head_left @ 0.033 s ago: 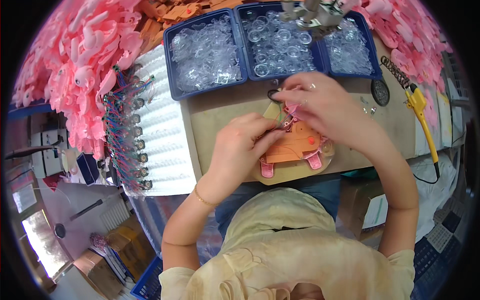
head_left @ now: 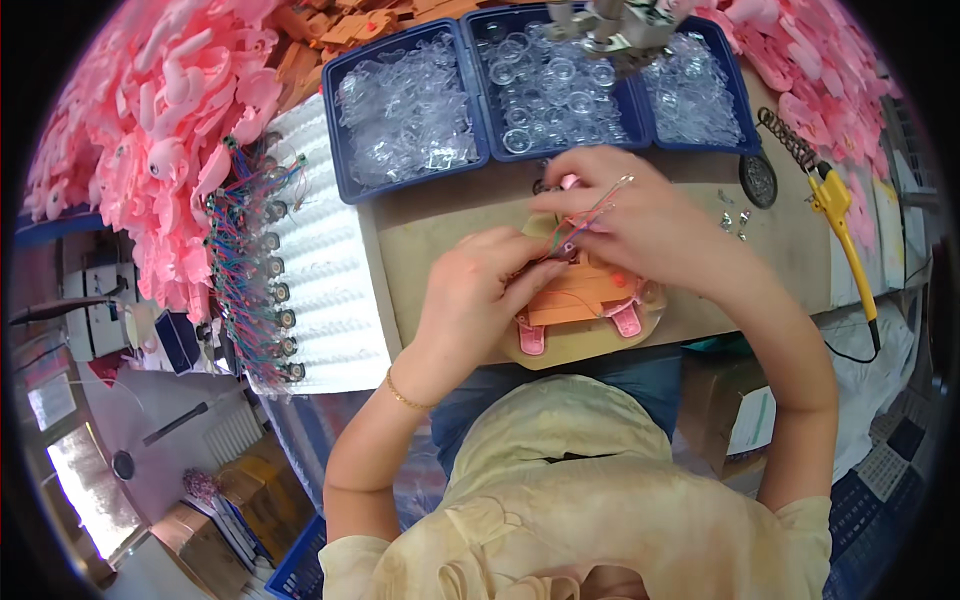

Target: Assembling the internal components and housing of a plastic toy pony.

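An orange plastic toy housing (head_left: 575, 300) with pink feet (head_left: 624, 319) lies on a tan rounded board (head_left: 560, 352) in front of me. My left hand (head_left: 475, 280) is closed at the housing's upper left, thumb and fingers pinching thin coloured wires (head_left: 560, 238). Over the housing's far edge, my right hand (head_left: 635, 215) is closed with a small pink plastic piece (head_left: 570, 181) at its fingertips. Red and blue wires with a small clear-tipped part (head_left: 627, 180) lie across its fingers. The rest of its grip is hidden.
Blue bins (head_left: 480, 90) of clear plastic parts stand behind my hands. A row of wired round parts (head_left: 280, 291) lies on white ridged foam (head_left: 335, 280) at left. Pink shells (head_left: 170, 150) are heaped beyond. A yellow soldering iron (head_left: 845, 230) rests at right, near a black disc (head_left: 759, 180).
My right hand's fingers have shifted over the housing. Wires and a small clear-tipped part now show across them. The black round part at the fingertips is now mostly hidden. My left hand has barely moved.
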Demonstrator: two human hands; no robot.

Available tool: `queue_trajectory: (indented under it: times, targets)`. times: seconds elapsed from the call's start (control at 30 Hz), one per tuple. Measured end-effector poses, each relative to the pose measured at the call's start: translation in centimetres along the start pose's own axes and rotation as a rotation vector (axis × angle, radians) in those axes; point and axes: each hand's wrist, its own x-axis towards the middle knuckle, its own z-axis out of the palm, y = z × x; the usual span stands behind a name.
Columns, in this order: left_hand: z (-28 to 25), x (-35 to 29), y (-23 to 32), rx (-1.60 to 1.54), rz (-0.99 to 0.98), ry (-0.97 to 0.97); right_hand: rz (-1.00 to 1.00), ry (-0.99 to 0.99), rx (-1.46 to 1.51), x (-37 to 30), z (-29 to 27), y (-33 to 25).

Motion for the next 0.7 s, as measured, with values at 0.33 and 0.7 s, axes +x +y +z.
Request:
queue_trajectory:
  times: [0.33, 0.7]
  targets:
    - [-1.6, 0.9, -1.0, -0.525, -0.338, -0.269, -0.038, 0.009, -0.11, -1.5, -2.9, -0.2]
    - [-0.6, 0.0, 0.1, -0.297, -0.201, -0.107, 0.75, -0.155, 0.727, -3.0, -2.2, 0.2]
